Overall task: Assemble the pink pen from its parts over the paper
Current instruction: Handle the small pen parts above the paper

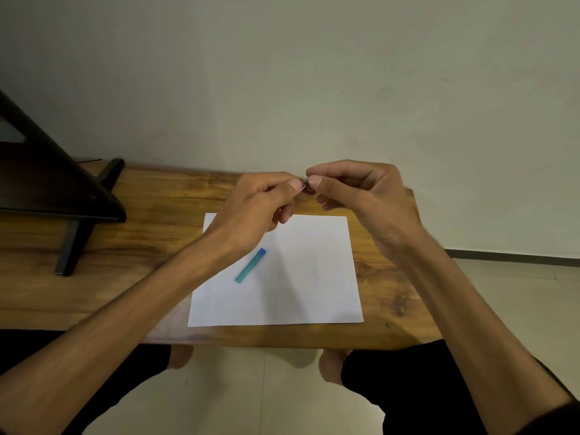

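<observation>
- My left hand (257, 199) is raised over the far edge of the paper (301, 277), thumb and forefinger pressed together in a pinching grip on a small pink pen part (303, 184).
- My right hand (354, 193) meets it from the other side, thumb and forefinger also pinched on that same pink piece, so the two sets of fingertips nearly touch.
- Only a sliver of the pink part shows between my thumbs; it is too small and too covered for me to tell which piece of the pen it is, or whether I hold one piece or two.
- My other fingers on both hands are loosely curled under, holding nothing that I can see.
- The white paper lies flat on the wooden bench (125, 262), near its right end, with its near edge close to the bench's front edge.
- A short teal cap (250, 266) with a darker blue end lies slanted on the left half of the paper, below my left wrist and well apart from the pink part.
- A dark stand (72, 215) sits on the bench's left side, away from the paper.
</observation>
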